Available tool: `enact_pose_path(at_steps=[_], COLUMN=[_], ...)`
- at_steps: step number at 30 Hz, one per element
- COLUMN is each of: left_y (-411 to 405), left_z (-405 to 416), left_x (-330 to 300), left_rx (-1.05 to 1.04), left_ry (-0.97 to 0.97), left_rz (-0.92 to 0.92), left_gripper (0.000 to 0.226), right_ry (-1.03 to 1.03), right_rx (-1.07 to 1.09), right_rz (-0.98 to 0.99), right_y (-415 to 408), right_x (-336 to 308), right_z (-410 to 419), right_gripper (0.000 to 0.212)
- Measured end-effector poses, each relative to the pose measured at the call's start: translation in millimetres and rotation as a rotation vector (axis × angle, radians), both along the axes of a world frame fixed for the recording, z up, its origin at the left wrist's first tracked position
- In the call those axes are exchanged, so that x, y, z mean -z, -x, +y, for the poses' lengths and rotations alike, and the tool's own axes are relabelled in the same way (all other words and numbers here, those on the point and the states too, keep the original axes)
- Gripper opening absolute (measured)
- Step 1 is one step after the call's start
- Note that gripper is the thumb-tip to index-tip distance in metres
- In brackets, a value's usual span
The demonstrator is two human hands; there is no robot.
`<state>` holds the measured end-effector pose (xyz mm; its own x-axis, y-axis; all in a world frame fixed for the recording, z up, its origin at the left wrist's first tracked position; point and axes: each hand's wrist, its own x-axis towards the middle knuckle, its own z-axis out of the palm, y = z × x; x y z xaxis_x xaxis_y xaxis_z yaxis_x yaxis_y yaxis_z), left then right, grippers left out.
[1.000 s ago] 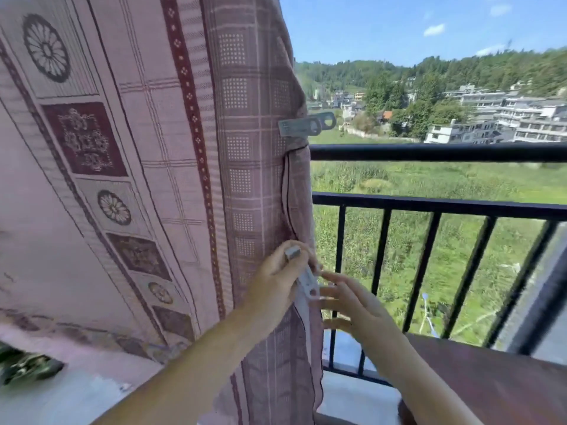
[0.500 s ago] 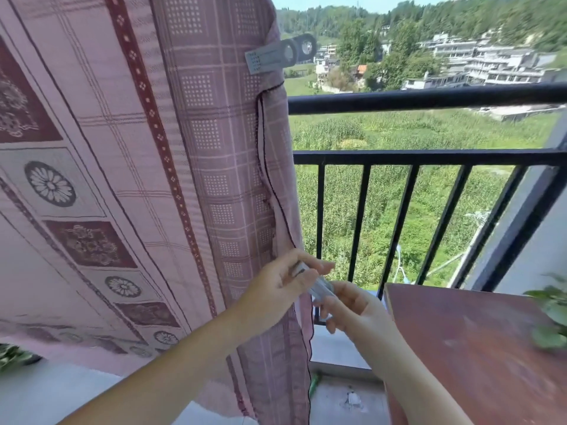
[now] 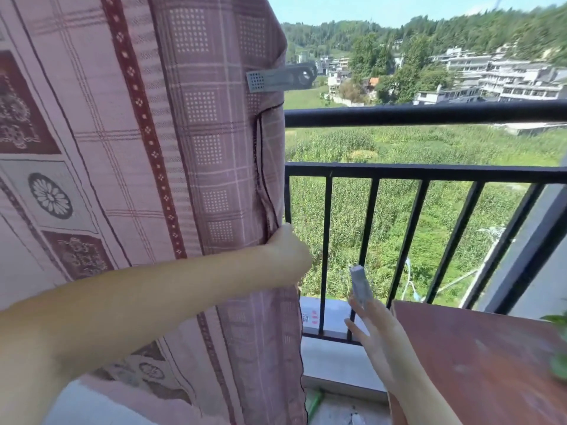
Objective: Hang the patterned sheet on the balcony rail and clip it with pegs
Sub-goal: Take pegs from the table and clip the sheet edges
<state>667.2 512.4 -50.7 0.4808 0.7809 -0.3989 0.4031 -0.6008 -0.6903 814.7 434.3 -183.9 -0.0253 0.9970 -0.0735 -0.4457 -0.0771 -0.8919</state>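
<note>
Beyond the balcony rail [image 3: 429, 115] lie green fields. The patterned sheet [image 3: 190, 148] hangs, one peg [image 3: 280, 78] clipped; left hand [image 3: 287, 253] grips its edge, right hand [image 3: 372, 323] pinches a second peg [image 3: 360, 285], probably to clip on lower down.

Sheet [image 3: 184, 148] hanging at left, covering left part of rail [image 3: 429, 113]. Peg [image 3: 280, 77] sitting on sheet's right edge, above rail level, sticking out rightward. Left hand [image 3: 287, 253] reaching across front of sheet, lying at its right edge, below peg and lower bar. Right hand [image 3: 379, 326] lying right of and lower than left hand, apart from sheet, before railing bars. Second peg [image 3: 360, 285] standing upright atop right hand's fingers. Table [image 3: 475, 357] sitting at lower right, beside right hand. Fields and buildings lying behind rail.
</note>
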Motion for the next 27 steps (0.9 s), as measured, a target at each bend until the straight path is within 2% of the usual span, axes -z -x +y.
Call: enact_pose_path(at_steps=[1,2,4,6,7,11,13,16,17,19,20,23,24,26,27], left_y=[-2,-2,-2,-5,-6,-5,1,19,26,40,49,62,64,60,56], left_z=[11,22,41,50,52,43,32,20,18,14,14,17,16,10,11], left_x=[-6,-10,-15,-16,-16,-17,-16,-4,1,6,8,12,14,11,9], left_rx=[-0.070,-0.135,-0.225,-0.264,-0.271,-0.169,-0.074,0.386,0.547,0.736,0.762,0.720,0.724,0.664,0.624], left_ry=[0.079,0.158,0.321,0.454,0.487,0.519,0.404,0.045,-0.058,-0.112,-0.103,-0.103,-0.099,-0.086,-0.057], left_rz=[-0.128,-0.242,-0.425,-0.507,-0.522,-0.592,-0.529,-0.240,-0.183,-0.191,-0.167,-0.055,-0.059,-0.049,-0.047], left_gripper=[0.018,0.025,0.025,0.016,0.022,0.033,0.043,0.053,0.050,0.032,0.028,0.049,0.044,0.016,0.017], right_ry=[-0.047,-0.096,-0.208,-0.218,-0.188,-0.081,-0.027,0.029,0.042,0.028,0.016,0.029,0.039,0.046,0.042], right_rx=[-0.056,-0.129,-0.258,-0.330,-0.328,-0.286,-0.334,-0.450,-0.476,-0.514,-0.526,-0.536,-0.532,-0.502,-0.482], right_rz=[-0.136,-0.299,-0.560,-0.645,-0.641,-0.437,-0.280,0.037,0.142,0.326,0.374,0.438,0.450,0.405,0.329], right_y=[2,6,17,29,34,36,32,27,26,27,28,29,28,28,29], right_x=[-2,-3,-1,-7,-11,-9,-3,7,11,18,22,27,28,27,24], right_z=[-1,-1,3,8,11,23,29,36,37,39,40,40,41,43,43], right_gripper=[0.063,0.056,0.034,0.013,0.010,0.035,0.045,0.060,0.065,0.066,0.060,0.051,0.052,0.050,0.049])
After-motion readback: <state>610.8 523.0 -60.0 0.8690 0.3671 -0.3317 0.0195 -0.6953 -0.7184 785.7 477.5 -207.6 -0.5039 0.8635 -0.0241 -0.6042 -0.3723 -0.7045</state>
